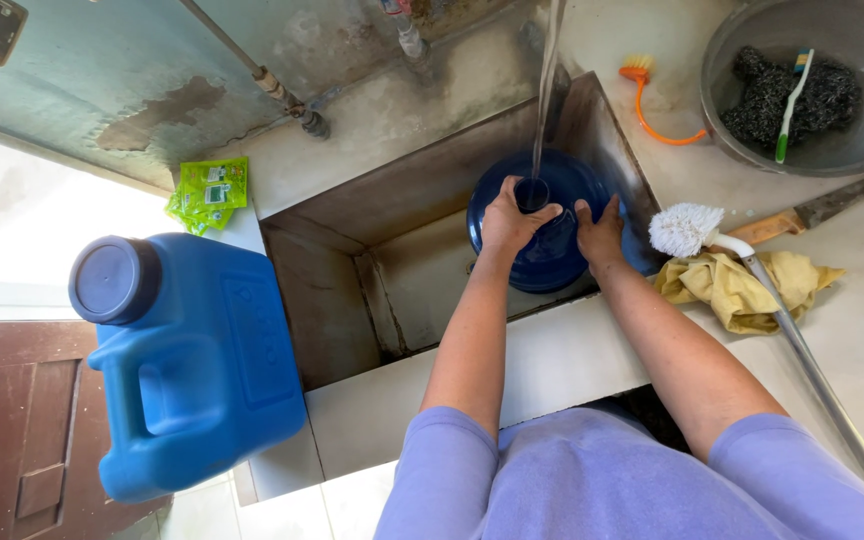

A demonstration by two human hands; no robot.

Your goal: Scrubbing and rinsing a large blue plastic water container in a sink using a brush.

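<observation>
A large dark blue water bottle (552,255) stands upright in the steel sink (342,320), its open neck under a falling stream of water (544,90). My left hand (512,218) grips the bottle's neck and shoulder. My right hand (600,232) presses on the bottle's shoulder just right of the neck.
A blue plastic jerrycan (192,370) with a cap stands on the sink's left ledge, green sachets (208,192) behind it. Right of the sink lie a white long-handled brush (687,228), a yellow cloth (742,285), an orange brush (642,90) and a grey basin (732,60) with scourers and a toothbrush.
</observation>
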